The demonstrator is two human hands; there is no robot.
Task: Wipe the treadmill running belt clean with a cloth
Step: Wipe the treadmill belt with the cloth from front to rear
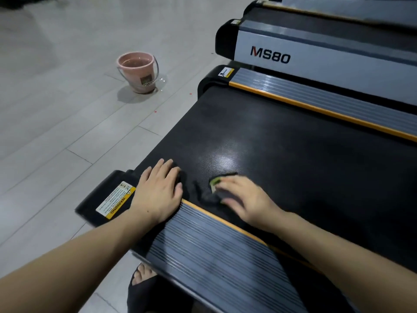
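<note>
Since both hands are parked right at the tail end of the running belt [282, 141], the obvious risk here is the belt creeping under pressure. The left hand [159, 190] lies flat with fingers spread, palm half on the belt and half on the ribbed side rail [203, 240], holding nothing. The right hand [242, 197] is pressing down on a dark cloth [206, 193] with a bit of green showing at its far edge. It's motion-blurred, so how tightly the fingers bunch the cloth I can't tell.

Stuff I'd worry about:

- A hard push along the belt could make it roll, and the bracing left hand would slide with it – fingertips sit close to the black end cap [106, 195] with the yellow warning label [116, 199], which looks like a pinch spot to me.
- The cloth is nearly the same colour as the belt, so it's easy to lose track of what's been covered. There's a glossy patch just ahead of the right hand, maybe damp, maybe just glare.
- The pink bucket [138, 72] stands well apart on the tile floor [56, 109] with what looks like a little spilled water beside it – a slip hazard for the sandalled foot [142, 281] below the rail.
</note>
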